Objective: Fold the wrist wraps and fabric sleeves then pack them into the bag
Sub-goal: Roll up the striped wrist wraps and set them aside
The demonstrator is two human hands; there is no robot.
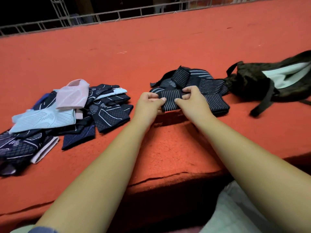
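Centre frame, a striped wrist wrap (170, 100) is pinched at both ends by the left hand (149, 105) and the right hand (191, 98), over the wrap pile (210, 84). Fabric sleeves (67, 111) are heaped at centre-left. The bag (249, 81) is seen lying open at the right edge on the red surface (151, 47).

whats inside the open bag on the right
The bag gapes open and only a pale inner surface shows, with nothing packed visible on it. The rest of its inside is hidden by its dark fabric.

a red carpeted platform (168, 47) with a cracked near edge; a metal railing (101, 15) behind.
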